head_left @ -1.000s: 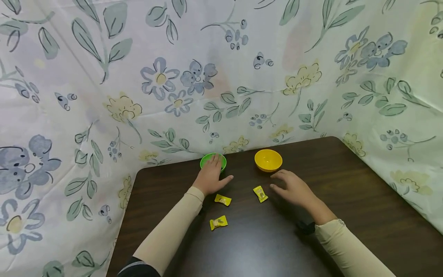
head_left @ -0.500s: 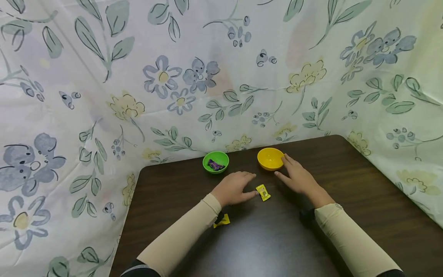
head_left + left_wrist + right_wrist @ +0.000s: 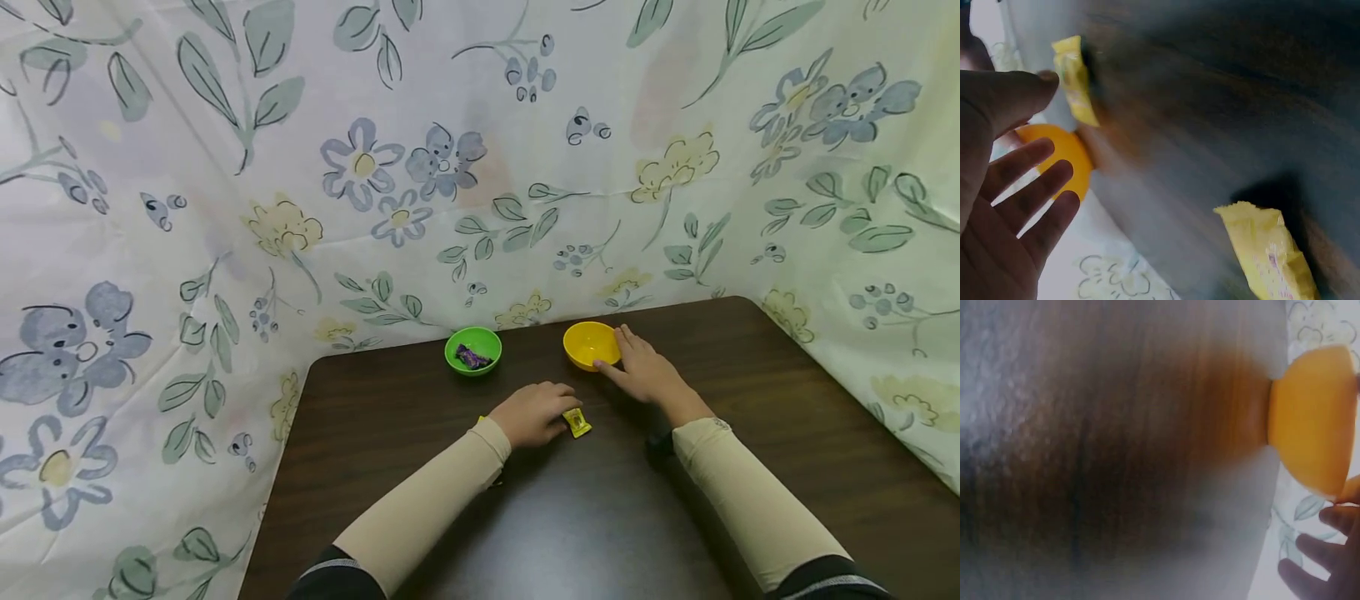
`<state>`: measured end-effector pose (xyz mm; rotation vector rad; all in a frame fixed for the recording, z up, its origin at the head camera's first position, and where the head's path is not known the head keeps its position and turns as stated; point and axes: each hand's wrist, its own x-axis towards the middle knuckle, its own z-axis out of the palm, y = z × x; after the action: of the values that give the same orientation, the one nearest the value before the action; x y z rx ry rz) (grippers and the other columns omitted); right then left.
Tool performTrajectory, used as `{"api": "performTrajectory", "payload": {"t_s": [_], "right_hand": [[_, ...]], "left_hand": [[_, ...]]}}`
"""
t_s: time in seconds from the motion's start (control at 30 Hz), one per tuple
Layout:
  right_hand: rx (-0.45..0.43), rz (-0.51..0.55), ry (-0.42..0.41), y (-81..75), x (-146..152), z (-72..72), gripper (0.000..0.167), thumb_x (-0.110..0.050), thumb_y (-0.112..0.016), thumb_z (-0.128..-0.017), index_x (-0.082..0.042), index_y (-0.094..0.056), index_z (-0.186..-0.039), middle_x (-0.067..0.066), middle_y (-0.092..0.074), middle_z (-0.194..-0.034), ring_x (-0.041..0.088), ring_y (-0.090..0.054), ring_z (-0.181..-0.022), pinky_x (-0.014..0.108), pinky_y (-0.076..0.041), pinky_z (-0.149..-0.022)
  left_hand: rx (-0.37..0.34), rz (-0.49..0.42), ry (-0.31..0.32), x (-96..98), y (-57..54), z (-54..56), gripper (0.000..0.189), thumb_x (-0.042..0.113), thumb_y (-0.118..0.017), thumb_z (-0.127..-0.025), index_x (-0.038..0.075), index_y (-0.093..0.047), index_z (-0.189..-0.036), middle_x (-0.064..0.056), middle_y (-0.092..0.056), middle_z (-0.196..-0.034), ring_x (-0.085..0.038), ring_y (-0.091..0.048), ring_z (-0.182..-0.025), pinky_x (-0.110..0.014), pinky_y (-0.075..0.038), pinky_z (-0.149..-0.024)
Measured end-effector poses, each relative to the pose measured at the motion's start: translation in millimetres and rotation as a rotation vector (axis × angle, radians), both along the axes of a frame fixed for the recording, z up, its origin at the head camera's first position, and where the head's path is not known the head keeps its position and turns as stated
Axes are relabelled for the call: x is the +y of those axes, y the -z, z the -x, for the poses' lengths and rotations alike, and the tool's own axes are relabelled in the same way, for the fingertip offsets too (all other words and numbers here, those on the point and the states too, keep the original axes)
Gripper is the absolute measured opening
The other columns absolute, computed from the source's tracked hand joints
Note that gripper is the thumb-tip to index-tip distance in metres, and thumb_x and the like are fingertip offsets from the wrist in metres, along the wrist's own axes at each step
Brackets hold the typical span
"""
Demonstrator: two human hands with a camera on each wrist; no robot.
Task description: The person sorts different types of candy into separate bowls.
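Note:
My left hand (image 3: 534, 414) reaches over the table at a yellow-wrapped candy (image 3: 577, 422), fingers slightly bent and spread. In the left wrist view the thumb overlaps the near side of that candy (image 3: 1076, 84), and the palm holds nothing. A second yellow candy (image 3: 1269, 250) lies apart from the hand; in the head view my left forearm nearly hides it. My right hand (image 3: 647, 373) holds the rim of a yellow bowl (image 3: 585, 354), thumb at the front and fingers along the right side. In the right wrist view the bowl (image 3: 1313, 422) stands on the table, fingertips at its rim.
A green bowl (image 3: 486, 369) with purple-wrapped candy (image 3: 473, 357) inside stands left of the yellow bowl, near the back edge. The dark wooden table (image 3: 375, 433) meets a flower-patterned cloth (image 3: 420, 275) behind it.
My left hand has left the green bowl and moved right and nearer to the yellow candy. My right hand has moved up to the yellow bowl and taken hold of its rim.

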<state>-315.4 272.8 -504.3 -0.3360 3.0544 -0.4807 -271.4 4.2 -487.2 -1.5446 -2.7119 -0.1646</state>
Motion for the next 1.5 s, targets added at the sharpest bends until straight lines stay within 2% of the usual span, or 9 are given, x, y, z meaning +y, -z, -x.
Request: {"api": "performTrajectory", "payload": {"t_s": [0.13,0.23,0.37,0.67,0.9,1.07,1.2,1.33,1.5], "right_hand": [[-0.019,-0.016,0.009,2.6,-4,5.3,0.107,-0.075,-0.036,-0.104,0.008,-0.009,-0.167,0.031,-0.009,-0.175,0.054,-0.022,-0.159,0.068,-0.024,-0.126],[-0.012,-0.021,0.002,5.4,-7,9.4,0.109,-0.077,-0.034,-0.104,0.008,-0.008,-0.167,0.03,-0.008,-0.175,0.053,-0.021,-0.159,0.067,-0.024,-0.127],[-0.018,-0.024,-0.001,7.1,-7,12.7,0.108,-0.076,-0.032,-0.105,0.008,-0.007,-0.167,0.029,-0.006,-0.176,0.052,-0.017,-0.16,0.066,-0.021,-0.128],[-0.004,-0.067,-0.005,7.5,-6,14.3,0.105,-0.074,-0.03,-0.106,0.007,-0.008,-0.167,0.028,-0.003,-0.176,0.049,-0.005,-0.164,0.064,-0.011,-0.132],[0.005,-0.092,-0.004,8.8,-6,14.1,0.104,-0.074,-0.029,-0.106,0.008,-0.009,-0.167,0.029,-0.004,-0.176,0.048,-0.005,-0.164,0.064,-0.01,-0.132],[-0.001,-0.095,-0.008,8.6,-6,14.4,0.104,-0.073,-0.031,-0.106,0.008,-0.009,-0.167,0.029,-0.005,-0.176,0.047,-0.007,-0.164,0.062,-0.01,-0.132],[-0.011,-0.102,-0.012,5.4,-7,12.4,0.104,-0.073,-0.032,-0.106,0.009,-0.008,-0.167,0.029,-0.005,-0.176,0.047,-0.007,-0.164,0.061,-0.01,-0.132],[-0.007,-0.113,-0.019,3.8,-7,10.8,0.104,-0.072,-0.032,-0.107,0.01,-0.008,-0.166,0.03,-0.005,-0.175,0.048,-0.008,-0.164,0.061,-0.011,-0.132],[0.008,-0.126,-0.022,5.3,-8,13.5,0.102,-0.07,-0.033,-0.108,0.011,-0.01,-0.166,0.03,-0.007,-0.175,0.047,-0.01,-0.164,0.06,-0.013,-0.133]], "left_hand": [[0.015,0.06,0.011,7.6,8.4,4.9,0.037,0.017,-0.071,-0.102,0.015,-0.07,-0.139,0.0,-0.07,-0.127,-0.013,-0.07,-0.109,-0.025,-0.057,-0.099],[0.009,0.088,0.022,11.8,10.1,3.5,0.037,0.015,-0.071,-0.102,0.015,-0.071,-0.138,0.0,-0.07,-0.126,-0.013,-0.07,-0.11,-0.025,-0.058,-0.099],[0.013,0.108,0.026,16.2,7.8,-0.7,0.036,0.016,-0.072,-0.101,0.016,-0.072,-0.137,0.001,-0.071,-0.126,-0.013,-0.07,-0.111,-0.026,-0.058,-0.1],[0.06,0.134,0.008,17.0,4.4,-3.9,0.024,0.024,-0.076,-0.098,0.017,-0.077,-0.121,0.002,-0.071,-0.108,-0.012,-0.066,-0.096,-0.027,-0.058,-0.088],[0.033,0.108,-0.017,12.9,3.1,-2.9,0.017,0.025,-0.079,-0.094,0.016,-0.077,-0.108,0.003,-0.068,-0.095,-0.011,-0.061,-0.081,-0.026,-0.056,-0.075],[-0.012,0.091,-0.067,6.7,5.9,1.2,0.012,0.026,-0.079,-0.093,0.017,-0.074,-0.099,0.005,-0.06,-0.089,-0.009,-0.053,-0.074,-0.024,-0.049,-0.068],[-0.081,0.032,-0.144,-0.8,6.9,7.8,0.012,0.027,-0.079,-0.093,0.017,-0.074,-0.099,0.006,-0.059,-0.09,-0.008,-0.051,-0.073,-0.021,-0.045,-0.065],[-0.141,-0.073,-0.239,-7.5,0.6,18.8,0.021,0.028,-0.078,-0.095,0.014,-0.078,-0.109,0.003,-0.067,-0.098,-0.007,-0.057,-0.08,-0.02,-0.052,-0.074],[-0.175,-0.239,-0.341,-8.3,-11.2,36.8,0.029,0.026,-0.075,-0.098,0.006,-0.079,-0.119,-0.006,-0.072,-0.108,-0.012,-0.062,-0.087,-0.025,-0.057,-0.087]]}}
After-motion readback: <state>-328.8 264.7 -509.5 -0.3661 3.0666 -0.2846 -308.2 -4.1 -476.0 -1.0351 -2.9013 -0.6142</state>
